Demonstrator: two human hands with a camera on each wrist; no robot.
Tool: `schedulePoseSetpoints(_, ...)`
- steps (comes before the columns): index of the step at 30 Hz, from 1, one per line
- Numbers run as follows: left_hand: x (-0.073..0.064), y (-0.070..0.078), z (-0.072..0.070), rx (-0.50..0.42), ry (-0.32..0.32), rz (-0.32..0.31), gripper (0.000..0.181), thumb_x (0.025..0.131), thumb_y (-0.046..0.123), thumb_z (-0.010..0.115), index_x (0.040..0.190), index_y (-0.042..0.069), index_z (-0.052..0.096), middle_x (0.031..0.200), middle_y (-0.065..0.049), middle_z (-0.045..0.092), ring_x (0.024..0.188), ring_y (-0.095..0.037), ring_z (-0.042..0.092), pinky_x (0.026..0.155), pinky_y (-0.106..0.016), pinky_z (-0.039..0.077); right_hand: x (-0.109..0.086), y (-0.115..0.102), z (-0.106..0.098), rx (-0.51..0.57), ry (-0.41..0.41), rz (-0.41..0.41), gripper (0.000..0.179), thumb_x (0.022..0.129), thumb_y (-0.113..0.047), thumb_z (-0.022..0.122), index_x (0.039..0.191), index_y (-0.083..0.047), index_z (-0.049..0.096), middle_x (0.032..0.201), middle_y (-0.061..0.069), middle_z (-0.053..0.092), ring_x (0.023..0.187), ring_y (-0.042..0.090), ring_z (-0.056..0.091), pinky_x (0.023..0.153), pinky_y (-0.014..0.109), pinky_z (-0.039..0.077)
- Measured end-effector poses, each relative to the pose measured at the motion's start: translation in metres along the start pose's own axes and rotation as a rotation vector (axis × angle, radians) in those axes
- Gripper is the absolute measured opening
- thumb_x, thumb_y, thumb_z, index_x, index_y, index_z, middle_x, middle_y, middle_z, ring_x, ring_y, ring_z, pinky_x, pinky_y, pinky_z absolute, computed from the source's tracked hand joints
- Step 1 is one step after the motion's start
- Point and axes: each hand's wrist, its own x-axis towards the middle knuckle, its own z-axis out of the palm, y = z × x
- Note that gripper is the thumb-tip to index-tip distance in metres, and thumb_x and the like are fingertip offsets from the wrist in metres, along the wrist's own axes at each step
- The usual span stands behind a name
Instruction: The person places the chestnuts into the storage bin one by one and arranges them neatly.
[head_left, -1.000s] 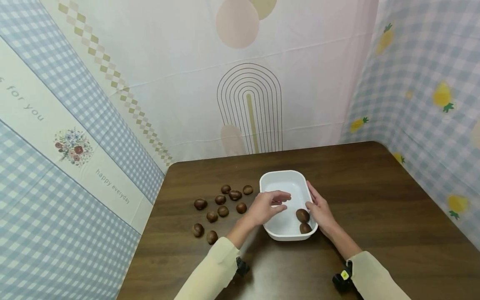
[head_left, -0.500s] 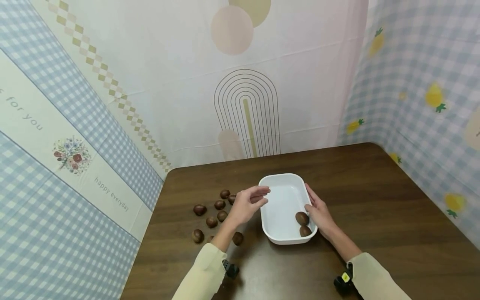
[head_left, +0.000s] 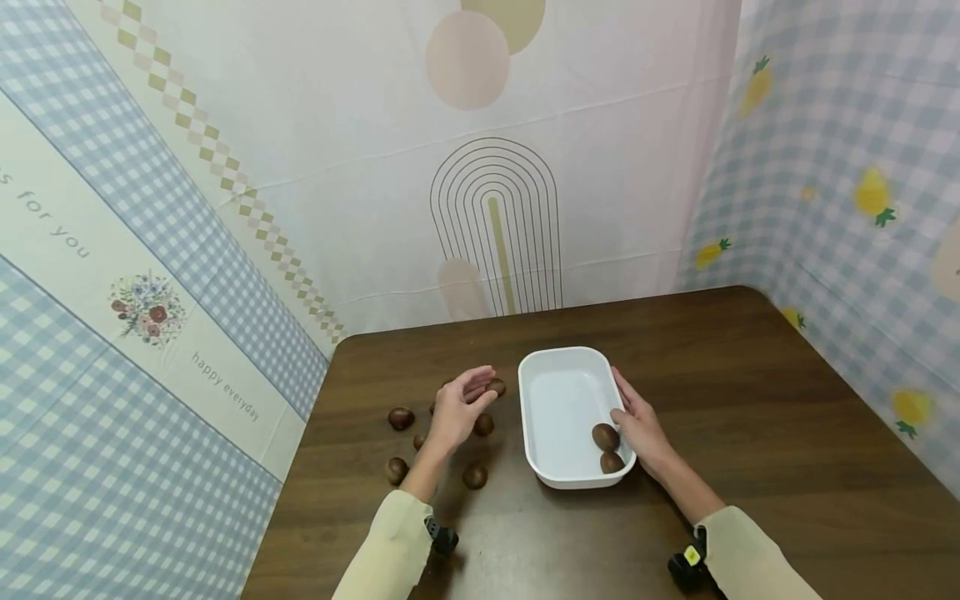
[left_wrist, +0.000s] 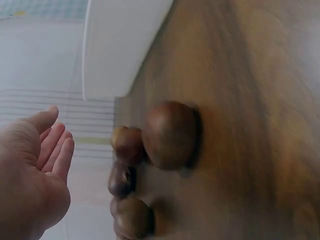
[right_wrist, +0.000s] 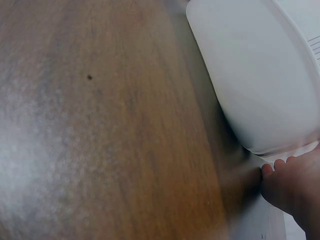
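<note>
In the head view my left hand (head_left: 456, 415) reaches over a scatter of brown chestnuts, covering part of them. Its fingers are extended, the thumb stands apart, and nothing is held. The left wrist view shows this hand's open palm (left_wrist: 40, 175) beside a large chestnut (left_wrist: 170, 135) and several others. My right hand (head_left: 641, 427) grips the right side of a white rectangular tub (head_left: 562, 417), thumb at the rim and fingers along the outer wall. Two chestnuts (head_left: 606, 437) lie inside, in the near right corner. The tub's wall (right_wrist: 255, 65) fills the upper right of the right wrist view.
On the brown wooden table (head_left: 720, 367), loose chestnuts lie left of the tub, including one (head_left: 475, 477) nearest the front and one (head_left: 401, 418) at the far left. A pale printed cloth (head_left: 360, 208) hangs behind the table, with checked cloth on both sides.
My left hand has moved left, from above the tub to over the loose chestnuts, its fingers staying extended. My right hand and the two chestnuts in the tub keep their places.
</note>
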Motion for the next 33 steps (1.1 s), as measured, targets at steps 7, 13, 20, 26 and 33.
schedulePoseSetpoints(7,-0.01,-0.013,-0.008,0.076,0.074,-0.057,0.042,0.096,0.0,0.077,0.137,0.002,0.068,0.133,-0.015,0.072,0.125,-0.032,0.068,0.104,-0.038,0.055,0.0,0.001,0.001,-0.004,-0.002,0.006,0.084,0.095,0.012,0.039,0.171,-0.013,0.015,0.176,0.007,0.013,0.16,0.024,0.015,0.126,0.038,0.018)
schedulePoseSetpoints(13,-0.016,-0.021,-0.011,0.098,0.077,-0.07,0.045,0.095,-0.002,0.078,0.138,-0.003,0.066,0.134,-0.019,0.071,0.125,-0.036,0.068,0.104,-0.041,0.055,0.0,0.001,0.0,-0.005,0.0,0.011,0.083,0.095,0.011,0.039,0.171,-0.015,0.016,0.176,0.005,0.014,0.16,0.022,0.016,0.125,0.031,0.021)
schedulePoseSetpoints(20,-0.024,-0.026,-0.007,0.163,0.069,-0.095,0.045,0.096,0.002,0.078,0.138,-0.004,0.066,0.133,-0.016,0.071,0.124,-0.033,0.068,0.103,-0.042,0.056,0.002,0.002,-0.002,0.018,-0.004,-0.002,0.085,0.095,0.012,0.039,0.171,-0.016,0.017,0.176,0.007,0.015,0.159,0.023,0.017,0.112,0.012,0.028)
schedulePoseSetpoints(26,-0.029,-0.029,-0.002,0.21,0.066,-0.119,0.042,0.094,0.004,0.08,0.134,-0.004,0.068,0.13,-0.016,0.073,0.121,-0.032,0.07,0.101,-0.04,0.057,0.0,0.003,-0.001,0.033,-0.009,-0.016,0.086,0.094,0.014,0.04,0.171,-0.015,0.017,0.176,0.01,0.016,0.158,0.025,0.019,0.102,0.007,0.033)
schedulePoseSetpoints(33,-0.036,-0.03,0.0,0.279,0.043,-0.125,0.04,0.095,0.008,0.08,0.133,-0.001,0.07,0.127,-0.015,0.074,0.12,-0.031,0.071,0.1,-0.041,0.058,0.003,0.006,-0.002,0.014,-0.007,-0.021,0.085,0.094,0.013,0.039,0.171,-0.015,0.017,0.176,0.008,0.016,0.159,0.026,0.017,0.103,0.007,0.031)
